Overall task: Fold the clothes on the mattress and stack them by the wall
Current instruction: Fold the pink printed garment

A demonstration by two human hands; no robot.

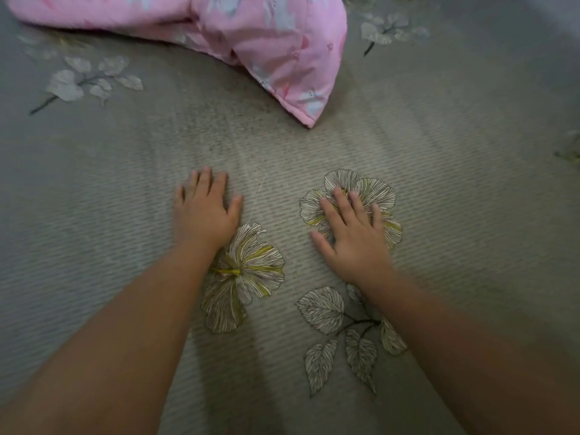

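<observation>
Both hands lying flat, fingers spread, holding nothing: left hand (205,208) and right hand (351,233) pressing the flower-printed mattress sheet (125,199); pink garment (276,48) waiting at twelve o'clock, best spread flat first.

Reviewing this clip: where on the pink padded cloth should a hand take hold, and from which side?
Probably the pointed corner of the pink padded cloth. It juts toward the person, lies free on the grey bedding, and sits just ahead of the right hand. Come from the near side, pinching that tip. Both hands lie flat, the left hand too.
</observation>
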